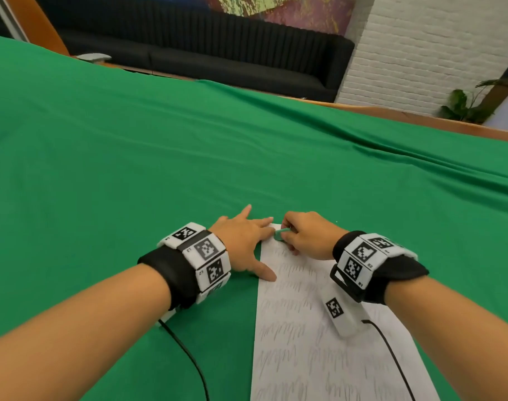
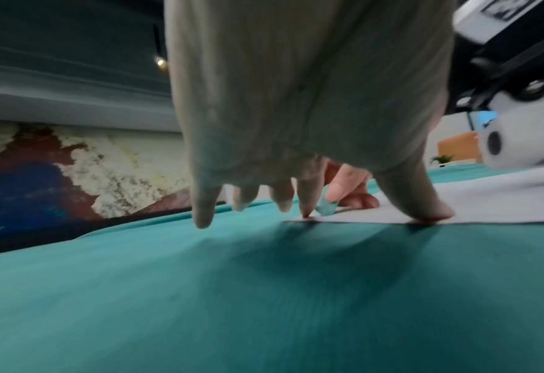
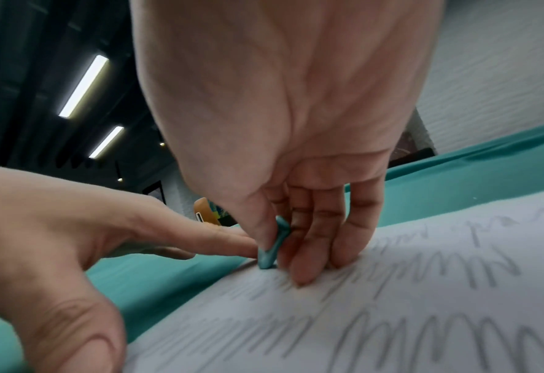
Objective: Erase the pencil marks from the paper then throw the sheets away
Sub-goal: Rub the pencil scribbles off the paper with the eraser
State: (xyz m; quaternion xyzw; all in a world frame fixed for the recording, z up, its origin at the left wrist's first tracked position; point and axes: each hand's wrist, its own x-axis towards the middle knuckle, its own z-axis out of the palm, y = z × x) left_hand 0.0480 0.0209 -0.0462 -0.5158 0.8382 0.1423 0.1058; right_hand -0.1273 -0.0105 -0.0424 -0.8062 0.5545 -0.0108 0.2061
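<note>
A white sheet of paper (image 1: 319, 351) covered in rows of grey pencil scribbles (image 3: 392, 335) lies on the green cloth. My right hand (image 1: 305, 235) pinches a small teal eraser (image 1: 281, 234) between thumb and fingers and presses it onto the sheet's far left corner; the eraser (image 3: 272, 246) stands on end against the paper in the right wrist view. My left hand (image 1: 247, 241) lies spread, with its index fingertip and thumb (image 2: 430, 212) pressing the paper's left edge (image 2: 376, 219) flat beside the eraser (image 2: 327, 208).
The green tablecloth (image 1: 160, 169) spreads wide to the left and far side, with folds at the right. A black sofa (image 1: 218, 53) and a white brick wall (image 1: 420, 53) stand beyond the table edge. Black cables (image 1: 189, 357) trail from both wrist bands.
</note>
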